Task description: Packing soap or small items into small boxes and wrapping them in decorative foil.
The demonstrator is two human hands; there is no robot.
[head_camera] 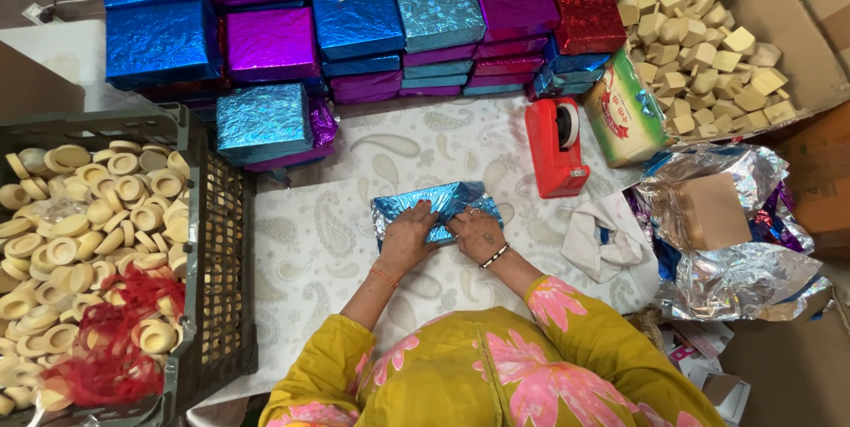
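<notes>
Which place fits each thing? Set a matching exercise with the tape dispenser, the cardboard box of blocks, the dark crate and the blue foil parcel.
Things:
1 red tape dispenser
2 cardboard box of blocks
3 dark crate
4 blue foil parcel

Places:
A far left
B under both hands
C top right corner
D right of the parcel

Pairs: 1-D, 2-C, 3-A, 4-B

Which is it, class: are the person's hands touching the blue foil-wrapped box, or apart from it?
Touching. The head view shows the left hand and right hand pressed flat on the blue foil-wrapped box, fingers overlapping its foil.
</notes>
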